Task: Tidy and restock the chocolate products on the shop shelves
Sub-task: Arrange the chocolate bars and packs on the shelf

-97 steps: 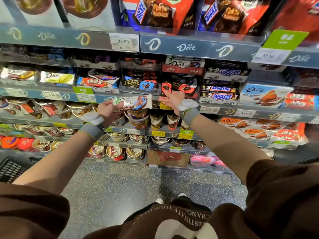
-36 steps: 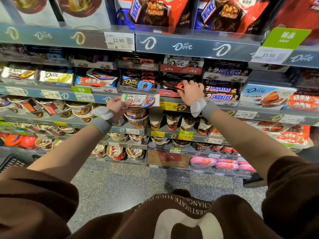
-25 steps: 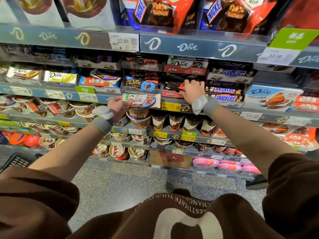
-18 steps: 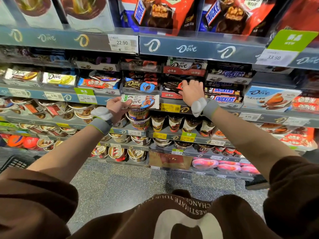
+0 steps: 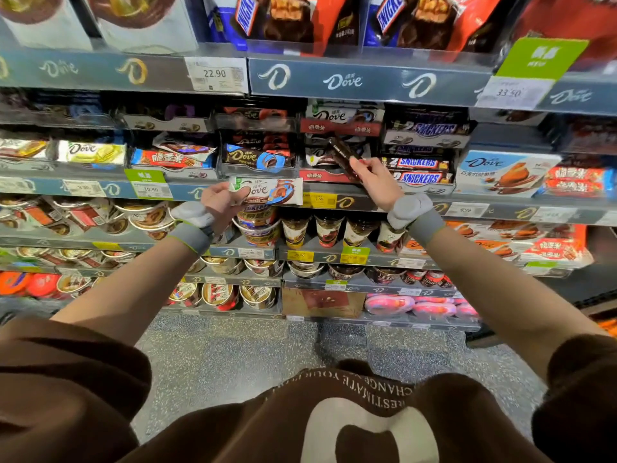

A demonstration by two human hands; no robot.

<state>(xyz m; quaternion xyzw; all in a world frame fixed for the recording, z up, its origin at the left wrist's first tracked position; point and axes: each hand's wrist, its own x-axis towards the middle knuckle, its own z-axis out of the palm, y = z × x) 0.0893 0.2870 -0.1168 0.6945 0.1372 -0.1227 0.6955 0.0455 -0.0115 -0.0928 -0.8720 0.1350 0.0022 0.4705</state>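
Note:
My left hand (image 5: 218, 203) pinches a white Dove chocolate bar (image 5: 270, 191), held level in front of the shelf edge (image 5: 337, 202). My right hand (image 5: 375, 182) grips a dark brown chocolate bar (image 5: 342, 155), tilted up to the left, just outside the red-fronted display tray (image 5: 320, 176). To the left of that tray stands a clear tray with a dark Dove bar (image 5: 255, 158).
Snickers bars (image 5: 420, 172) are stacked right of my right hand. Pale blue Dove boxes (image 5: 500, 172) stand further right. Chocolate tubs (image 5: 257, 228) and cups (image 5: 325, 230) fill the shelves below. Large Snickers bags (image 5: 283, 18) hang above. Speckled floor (image 5: 253, 349) lies underfoot.
My right hand has drawn back out of the red-fronted tray with a dark brown bar in its grip. My left hand has kept the white Dove bar roughly in place.

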